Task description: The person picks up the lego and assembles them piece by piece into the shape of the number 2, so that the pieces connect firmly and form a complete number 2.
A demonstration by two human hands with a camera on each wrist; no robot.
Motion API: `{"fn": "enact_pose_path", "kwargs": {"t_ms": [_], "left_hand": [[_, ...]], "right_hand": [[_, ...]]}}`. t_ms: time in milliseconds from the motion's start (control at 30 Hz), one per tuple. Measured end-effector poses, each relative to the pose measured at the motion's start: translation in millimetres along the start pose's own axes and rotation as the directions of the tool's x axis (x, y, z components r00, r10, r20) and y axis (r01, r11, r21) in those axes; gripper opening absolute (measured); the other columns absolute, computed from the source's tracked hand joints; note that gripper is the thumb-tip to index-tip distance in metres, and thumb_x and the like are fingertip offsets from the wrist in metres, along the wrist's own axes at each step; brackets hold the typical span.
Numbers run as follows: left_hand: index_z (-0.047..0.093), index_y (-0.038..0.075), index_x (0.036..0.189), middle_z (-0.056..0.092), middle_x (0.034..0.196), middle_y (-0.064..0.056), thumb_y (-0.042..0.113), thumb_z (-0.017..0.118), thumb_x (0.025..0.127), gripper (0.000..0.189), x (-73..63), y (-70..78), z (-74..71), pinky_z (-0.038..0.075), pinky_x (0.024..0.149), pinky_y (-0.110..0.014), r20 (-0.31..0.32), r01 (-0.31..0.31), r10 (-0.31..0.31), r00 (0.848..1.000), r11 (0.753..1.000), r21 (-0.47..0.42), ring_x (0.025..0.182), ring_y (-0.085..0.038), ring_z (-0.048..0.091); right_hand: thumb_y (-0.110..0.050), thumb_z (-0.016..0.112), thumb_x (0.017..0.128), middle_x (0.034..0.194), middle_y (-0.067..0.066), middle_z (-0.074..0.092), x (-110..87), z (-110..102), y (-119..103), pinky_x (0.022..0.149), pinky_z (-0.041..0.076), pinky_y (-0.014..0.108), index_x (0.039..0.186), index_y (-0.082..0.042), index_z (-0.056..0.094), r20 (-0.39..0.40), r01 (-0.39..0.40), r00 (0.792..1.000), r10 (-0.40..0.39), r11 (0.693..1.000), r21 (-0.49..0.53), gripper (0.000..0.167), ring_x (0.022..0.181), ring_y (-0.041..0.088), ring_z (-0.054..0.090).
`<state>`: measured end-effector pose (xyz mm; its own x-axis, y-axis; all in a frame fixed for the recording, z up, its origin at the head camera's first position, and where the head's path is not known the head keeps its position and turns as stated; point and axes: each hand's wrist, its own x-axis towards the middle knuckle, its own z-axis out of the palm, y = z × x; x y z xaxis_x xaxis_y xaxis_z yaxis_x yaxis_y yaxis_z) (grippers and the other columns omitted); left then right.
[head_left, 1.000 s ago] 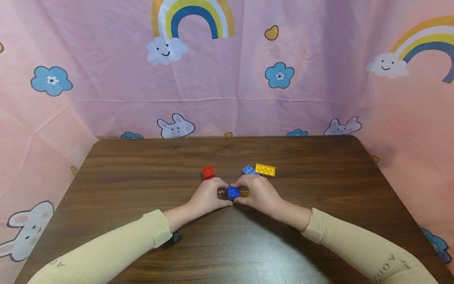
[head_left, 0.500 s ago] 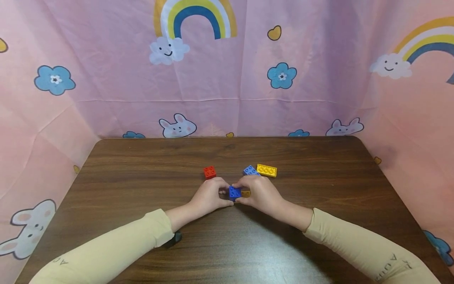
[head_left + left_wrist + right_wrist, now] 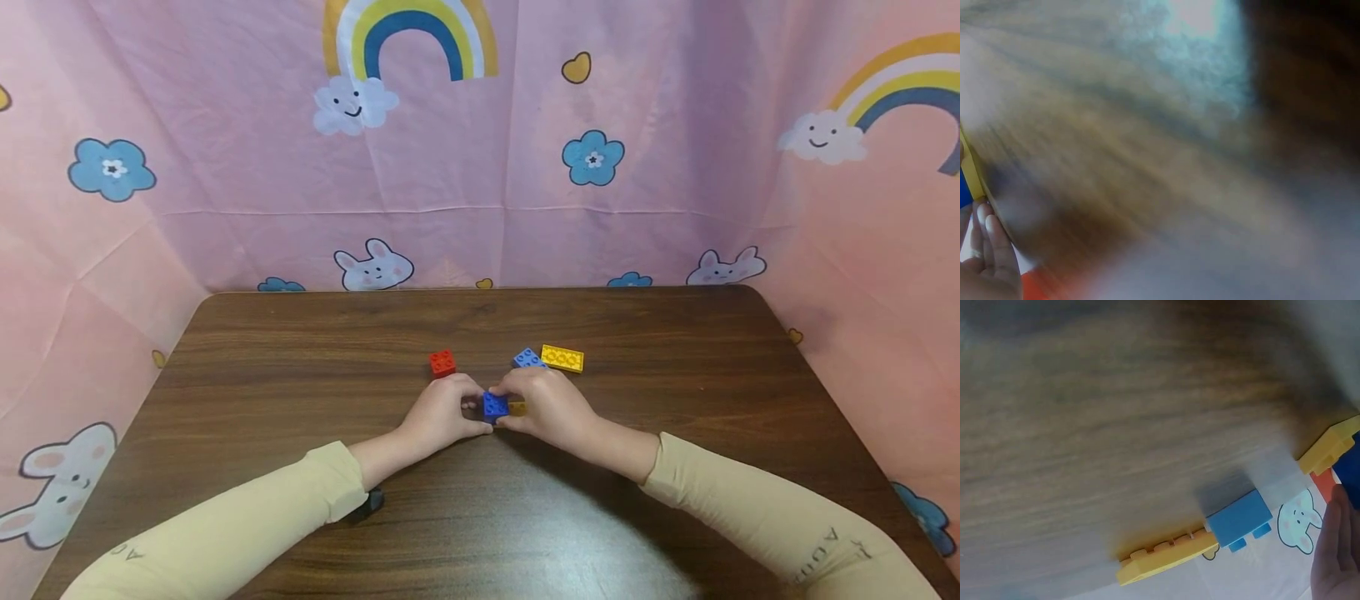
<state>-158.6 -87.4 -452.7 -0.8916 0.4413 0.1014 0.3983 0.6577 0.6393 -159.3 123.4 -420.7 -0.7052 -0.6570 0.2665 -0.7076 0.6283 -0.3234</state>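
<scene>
At the middle of the table, a dark blue brick [image 3: 495, 404] with studs up sits on one end of a longer yellow brick [image 3: 517, 408]. From the right, my right hand [image 3: 553, 410] pinches the blue brick between thumb and fingers. My left hand [image 3: 442, 412] grips the pair's left end, its thumb at the near side and fingers at the far side, low by the yellow brick. In the left wrist view, fingers [image 3: 997, 247] touch the yellow edge [image 3: 971, 169]. The right wrist view shows the yellow brick [image 3: 1329, 450] with a bare stud beside the blue one.
A red brick [image 3: 442, 362] lies just beyond the left hand. Beyond the right hand are a lighter blue brick [image 3: 529, 358] and another yellow brick [image 3: 562, 358], studs down. A dark object [image 3: 367, 504] shows below the left cuff. Patterned cloth [image 3: 450, 167] hangs behind the wooden table [image 3: 300, 333].
The hands and bricks hold nearly the same places. Only a slight shift of the whole head view shows.
</scene>
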Motion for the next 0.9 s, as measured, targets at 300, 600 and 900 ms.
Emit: {"fn": "enact_pose_path", "kwargs": {"t_ms": [300,600,900], "left_hand": [[0.082,0.009,0.102,0.074,0.096,0.0,0.017,0.098,0.076,0.032,0.1,0.3,0.9,0.061,0.079,-0.031,-0.009,0.033,-0.033,0.999,0.999,0.023,0.087,-0.011,0.07],[0.081,0.007,0.107,0.078,0.101,-0.005,0.02,0.096,0.079,0.034,-1.4,-2.0,-2.8,0.065,0.085,-0.034,0.015,0.043,-0.042,0.999,0.997,-0.057,0.093,-0.016,0.075],[0.08,0.003,0.109,0.08,0.107,-0.011,0.015,0.094,0.082,0.033,-4.9,-2.1,-5.2,0.066,0.085,-0.031,0.011,0.044,-0.043,0.999,0.985,-0.17,0.098,-0.022,0.079]], "right_hand": [[-0.022,0.096,0.08,0.102,0.003,0.082,0.7,1,-1,0.086,0.065,0.03,0.11,-0.008,0.081,0.0,-0.008,1.0,0.008,1.0,-0.001,0.036,0.093,0.014,0.077],[-0.021,0.095,0.082,0.107,0.005,0.082,-6.0,5,1,0.087,0.065,0.03,0.114,-0.006,0.079,-0.027,0.007,1.0,-0.007,1.0,-0.008,0.039,0.097,0.015,0.077],[-0.023,0.094,0.082,0.11,0.005,0.081,-10.4,8,3,0.089,0.065,0.032,0.119,-0.006,0.078,-0.053,0.033,0.998,-0.035,0.999,-0.034,0.044,0.101,0.016,0.077]]}}
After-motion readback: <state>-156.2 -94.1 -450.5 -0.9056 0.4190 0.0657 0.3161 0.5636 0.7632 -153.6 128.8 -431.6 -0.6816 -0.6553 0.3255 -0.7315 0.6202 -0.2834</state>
